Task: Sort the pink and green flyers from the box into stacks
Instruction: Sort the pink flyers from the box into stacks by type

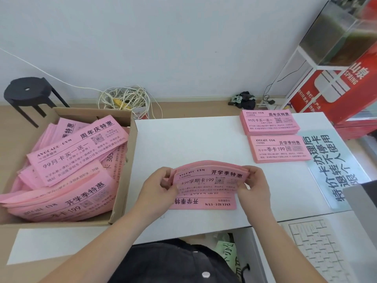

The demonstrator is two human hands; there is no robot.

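Pink flyer bundle — pinched by both hands.

A broad bare stretch of the surface lies open between the cardboard box on the left and, far right, the rear pink stack and front pink stack, while the blue sign and the keyboard crowd the right side nearer the person.

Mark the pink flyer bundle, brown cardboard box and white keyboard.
pink flyer bundle [206,179]: head view, printed front.
brown cardboard box [124,184]: head view, right wall.
white keyboard [318,252]: head view, keys.
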